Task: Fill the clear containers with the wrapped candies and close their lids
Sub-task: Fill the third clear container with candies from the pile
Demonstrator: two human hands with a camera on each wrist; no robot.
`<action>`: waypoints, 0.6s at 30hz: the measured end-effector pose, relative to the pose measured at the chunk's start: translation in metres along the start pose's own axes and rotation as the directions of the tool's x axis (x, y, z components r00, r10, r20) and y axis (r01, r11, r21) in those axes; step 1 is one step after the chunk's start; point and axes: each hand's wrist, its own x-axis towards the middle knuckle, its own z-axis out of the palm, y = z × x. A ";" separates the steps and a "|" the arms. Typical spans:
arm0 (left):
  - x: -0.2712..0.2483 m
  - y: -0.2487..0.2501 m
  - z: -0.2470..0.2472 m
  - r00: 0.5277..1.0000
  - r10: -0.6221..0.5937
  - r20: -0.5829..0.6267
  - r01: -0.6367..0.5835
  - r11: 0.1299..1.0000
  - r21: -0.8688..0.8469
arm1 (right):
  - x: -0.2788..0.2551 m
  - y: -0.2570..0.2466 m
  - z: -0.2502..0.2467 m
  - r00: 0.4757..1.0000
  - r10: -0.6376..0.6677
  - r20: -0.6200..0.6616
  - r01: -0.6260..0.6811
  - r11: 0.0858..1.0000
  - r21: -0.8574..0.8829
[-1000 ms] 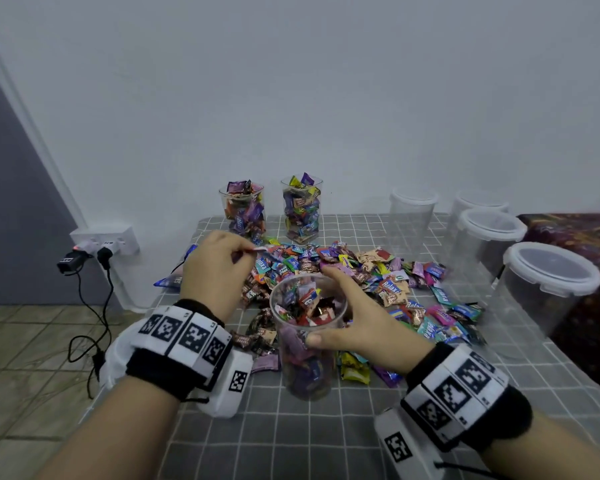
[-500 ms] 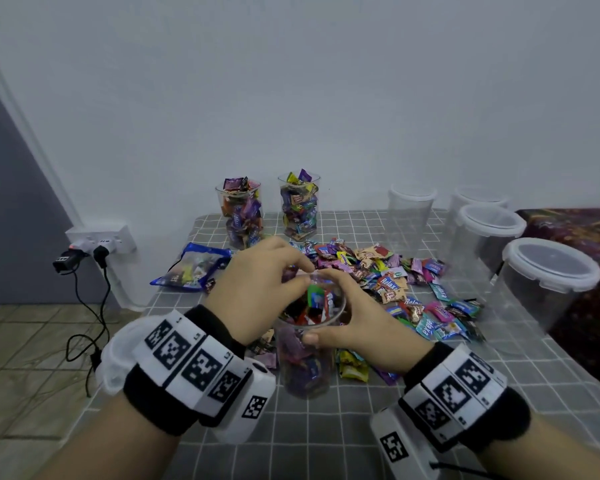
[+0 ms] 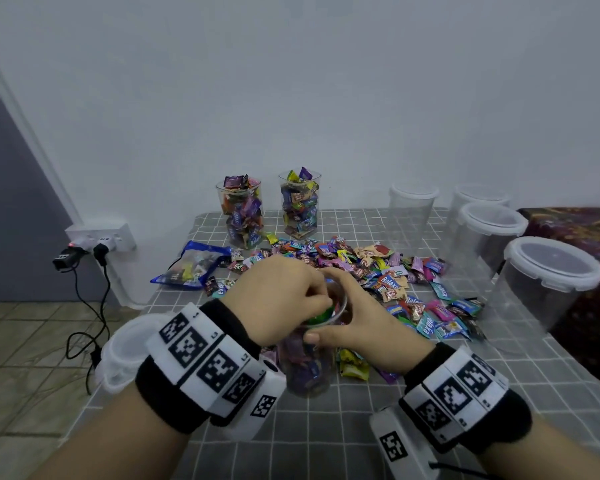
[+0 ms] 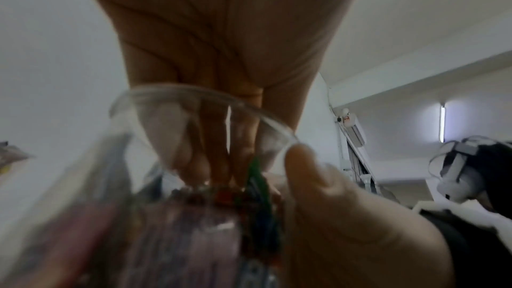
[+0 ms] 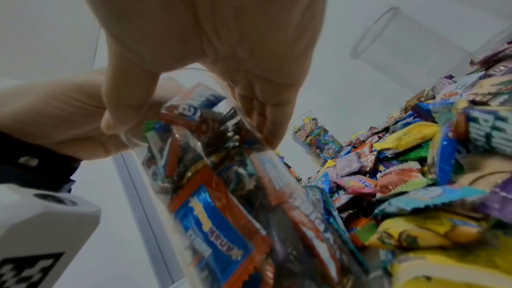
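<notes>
Your left hand (image 3: 278,299): it sits over the mouth of the near clear container (image 3: 309,362), fingers (image 4: 194,157) bunched together and dipped inside the rim, their tips down among the candies at a green wrapper (image 3: 321,315); you cannot tell whether they actually pinch it.
Your right hand (image 3: 357,323): it wraps the upper part of that same container from the right, thumb (image 3: 317,338) laid across the near wall just under the rim, the other fingers curled round the far side.
Near clear container: upright on the bench (image 3: 361,427) between your wrists, lidless, packed with wrapped candies nearly to the top.
Loose candy pile (image 3: 378,275): spread on the bench just behind and to the right of your hands, with a few yellow-wrapped pieces (image 3: 354,367) lying beside the container's base.
Two filled containers (image 3: 243,216): standing side by side at the back of the bench by the wall, both heaped above their rims, no lids on.
Empty lidded containers (image 3: 548,282): four along the right edge and back right corner, white lids on.
Blue candy bag (image 3: 191,268): lying flat at the bench's left edge, near the pile.
Wall socket (image 3: 101,237): left of the bench, two plugs in it, black cables (image 3: 87,317) trailing to the tiled floor.
</notes>
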 end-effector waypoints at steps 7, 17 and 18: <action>-0.004 -0.010 0.003 0.977 -0.069 -0.202 -0.015 0.921 -0.390 | -0.003 -0.007 -0.014 0.995 0.062 0.074 -0.044 0.974 -0.222; 0.008 -0.067 0.026 0.887 -0.395 -0.240 0.152 0.741 -0.654 | 0.000 0.004 -0.049 0.963 0.262 0.060 -0.150 0.710 -0.688; 0.010 -0.071 0.031 0.892 -0.402 -0.204 0.206 0.767 -0.608 | 0.002 0.006 -0.050 0.960 0.276 0.041 -0.160 0.666 -0.728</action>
